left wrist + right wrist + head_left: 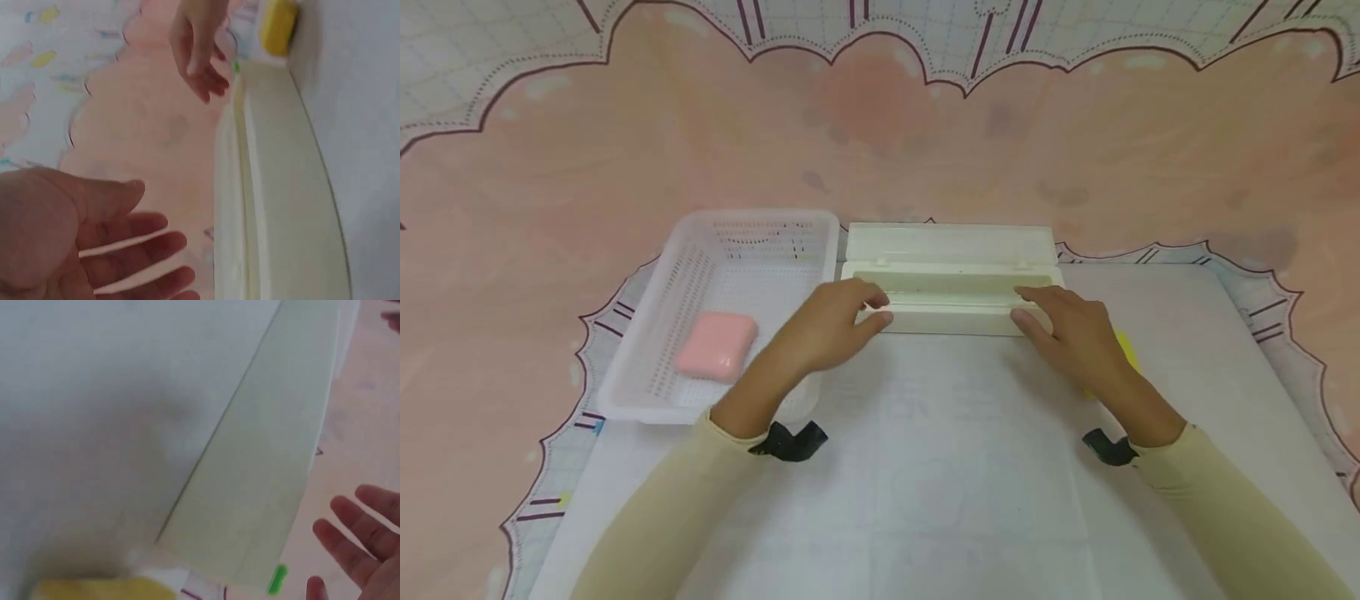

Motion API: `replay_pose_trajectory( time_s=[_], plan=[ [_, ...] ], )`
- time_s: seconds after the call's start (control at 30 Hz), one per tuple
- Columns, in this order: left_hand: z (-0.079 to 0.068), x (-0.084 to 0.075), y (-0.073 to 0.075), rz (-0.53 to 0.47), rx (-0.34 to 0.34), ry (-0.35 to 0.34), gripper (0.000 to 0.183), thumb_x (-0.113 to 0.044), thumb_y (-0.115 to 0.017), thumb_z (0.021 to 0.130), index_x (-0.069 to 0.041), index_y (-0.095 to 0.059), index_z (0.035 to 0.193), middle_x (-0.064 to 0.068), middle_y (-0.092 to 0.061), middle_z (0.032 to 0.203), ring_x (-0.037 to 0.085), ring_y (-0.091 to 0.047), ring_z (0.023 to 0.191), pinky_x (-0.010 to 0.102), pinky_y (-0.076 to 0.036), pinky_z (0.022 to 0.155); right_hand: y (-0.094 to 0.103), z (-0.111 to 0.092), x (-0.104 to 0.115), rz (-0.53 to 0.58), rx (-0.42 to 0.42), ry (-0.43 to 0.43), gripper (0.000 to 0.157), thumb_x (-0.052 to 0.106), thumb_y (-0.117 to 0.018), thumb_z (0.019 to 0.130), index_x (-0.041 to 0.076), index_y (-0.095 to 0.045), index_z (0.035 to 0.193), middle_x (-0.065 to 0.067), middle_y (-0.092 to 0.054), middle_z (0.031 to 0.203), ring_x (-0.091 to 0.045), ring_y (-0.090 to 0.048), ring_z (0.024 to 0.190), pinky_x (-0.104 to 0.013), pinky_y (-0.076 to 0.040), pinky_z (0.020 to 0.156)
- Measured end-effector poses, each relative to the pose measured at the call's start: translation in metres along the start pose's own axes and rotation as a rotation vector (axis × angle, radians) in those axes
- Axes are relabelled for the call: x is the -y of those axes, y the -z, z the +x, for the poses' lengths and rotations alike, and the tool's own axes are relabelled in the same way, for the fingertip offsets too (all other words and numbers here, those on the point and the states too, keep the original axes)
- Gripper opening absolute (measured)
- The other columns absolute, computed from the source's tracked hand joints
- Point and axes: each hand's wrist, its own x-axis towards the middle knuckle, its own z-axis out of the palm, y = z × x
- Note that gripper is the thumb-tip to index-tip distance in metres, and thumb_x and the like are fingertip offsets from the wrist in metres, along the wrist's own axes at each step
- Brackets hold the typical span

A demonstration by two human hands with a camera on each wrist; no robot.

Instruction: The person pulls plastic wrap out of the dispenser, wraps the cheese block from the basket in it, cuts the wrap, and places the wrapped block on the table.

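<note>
A long cream-white case lies across the far part of the table, its hinged lid raised at the back and its shallow inside showing. My left hand hovers by the case's left end with thumb and fingers spread. By the right end is my right hand, fingers also apart and holding nothing. Both wrist views show the hands above the case, with relaxed fingers beside its long wall. A small green mark sits at the case's right end.
Left of the case stands a white perforated plastic basket with a pink rounded box-like piece inside. A yellow object lies near the case's right end, partly hidden behind my right wrist in the head view. White cloth covers the table.
</note>
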Motion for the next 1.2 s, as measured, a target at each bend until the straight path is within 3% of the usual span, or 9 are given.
replay_pose_trajectory(
  time_s=[0.1, 0.2, 0.37, 0.5, 0.73, 0.97, 1.2],
  plan=[
    [0.021, 0.015, 0.019, 0.06, 0.055, -0.018, 0.033, -0.027, -0.059, 0.104, -0.005, -0.066, 0.129, 0.013, -0.068, 0.129, 0.033, -0.06, 0.125, 0.048, -0.046, 0.106, -0.004, 0.019, 0.008, 0.028, 0.076, 0.046, 0.052, 0.048, -0.053, 0.104, 0.013, -0.059, 0.142, -0.015, -0.062, 0.142, -0.036, -0.066, 0.107, -0.058, -0.047, 0.101],
    [0.043, 0.029, 0.028, 0.075, 0.116, -0.024, 0.033, -0.025, -0.062, 0.103, -0.006, -0.067, 0.129, 0.013, -0.068, 0.131, 0.033, -0.059, 0.127, 0.049, -0.045, 0.108, -0.009, 0.039, 0.013, 0.079, 0.157, 0.071, 0.054, 0.048, -0.057, 0.102, 0.012, -0.06, 0.142, -0.014, -0.062, 0.142, -0.037, -0.061, 0.125, -0.057, -0.048, 0.105],
    [0.076, 0.039, 0.024, 0.091, 0.241, -0.031, 0.035, -0.024, -0.066, 0.1, -0.008, -0.066, 0.132, 0.011, -0.067, 0.134, 0.029, -0.058, 0.13, 0.046, -0.045, 0.11, -0.021, 0.063, 0.014, 0.116, 0.23, 0.127, 0.051, 0.043, -0.066, 0.099, 0.009, -0.064, 0.137, -0.013, -0.069, 0.131, -0.033, -0.063, 0.124, -0.053, -0.049, 0.104],
    [0.093, 0.044, 0.016, 0.125, 0.325, -0.024, 0.038, -0.024, -0.065, 0.101, -0.008, -0.065, 0.135, 0.01, -0.066, 0.136, 0.029, -0.058, 0.13, 0.045, -0.045, 0.111, -0.032, 0.077, 0.014, 0.16, 0.27, 0.147, 0.051, 0.044, -0.069, 0.096, 0.01, -0.066, 0.134, -0.011, -0.071, 0.128, -0.03, -0.064, 0.122, -0.052, -0.05, 0.103],
    [0.104, 0.056, 0.009, 0.129, 0.371, 0.0, 0.034, -0.023, -0.066, 0.101, -0.011, -0.068, 0.133, 0.007, -0.07, 0.13, 0.026, -0.062, 0.123, 0.042, -0.048, 0.108, -0.048, 0.087, 0.012, 0.252, 0.281, 0.091, 0.052, 0.05, -0.069, 0.095, 0.013, -0.069, 0.131, -0.006, -0.073, 0.125, -0.027, -0.064, 0.123, -0.051, -0.05, 0.105],
    [0.105, 0.059, 0.009, 0.106, 0.375, 0.03, 0.028, -0.021, -0.07, 0.098, -0.012, -0.073, 0.124, 0.004, -0.072, 0.121, 0.023, -0.064, 0.115, 0.041, -0.05, 0.103, -0.049, 0.085, 0.01, 0.256, 0.277, 0.019, 0.047, 0.05, -0.074, 0.091, 0.017, -0.073, 0.124, -0.002, -0.076, 0.117, -0.026, -0.066, 0.118, -0.047, -0.053, 0.099],
    [0.108, 0.06, 0.009, 0.102, 0.382, 0.058, 0.02, -0.021, -0.076, 0.093, -0.015, -0.078, 0.112, 0.002, -0.074, 0.111, 0.021, -0.065, 0.107, 0.04, -0.052, 0.098, -0.048, 0.085, 0.006, 0.311, 0.291, 0.004, 0.044, 0.047, -0.075, 0.091, 0.017, -0.074, 0.123, 0.0, -0.076, 0.117, -0.024, -0.066, 0.119, -0.046, -0.052, 0.102]
  ],
)
